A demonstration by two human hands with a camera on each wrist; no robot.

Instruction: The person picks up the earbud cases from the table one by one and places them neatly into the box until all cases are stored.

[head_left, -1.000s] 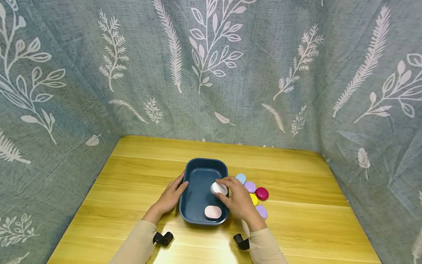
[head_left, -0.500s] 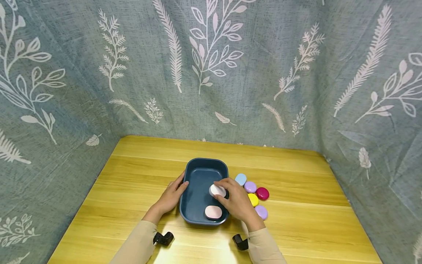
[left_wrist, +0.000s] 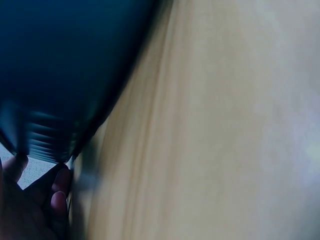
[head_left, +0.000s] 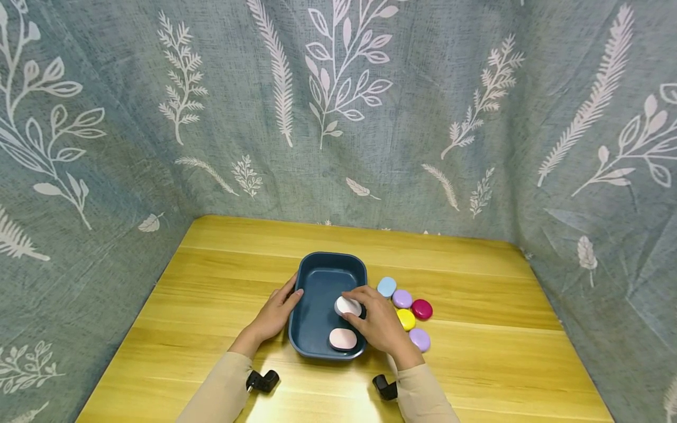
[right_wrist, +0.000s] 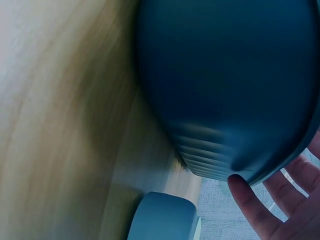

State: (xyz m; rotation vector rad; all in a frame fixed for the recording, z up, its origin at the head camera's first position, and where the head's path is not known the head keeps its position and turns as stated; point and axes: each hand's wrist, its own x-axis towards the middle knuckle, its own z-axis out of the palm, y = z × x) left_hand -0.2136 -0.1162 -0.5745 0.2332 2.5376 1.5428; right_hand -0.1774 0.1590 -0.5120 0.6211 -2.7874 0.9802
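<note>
My left hand [head_left: 273, 314] grips the blue tray [head_left: 317, 305] by one side, presumably to steady it, while my right hand [head_left: 379, 318] pinches the white oval piece [head_left: 346, 306].

White piece [head_left: 346, 306] partly hidden by right grip [head_left: 381, 320], left sleeve [head_left: 219, 385] cut off

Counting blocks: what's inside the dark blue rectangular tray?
A pale pink oval block, and a white oval block in the right hand, which hides part of the tray.

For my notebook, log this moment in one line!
left hand: grips tray | right hand: pinches white piece | pink piece: in tray
</note>
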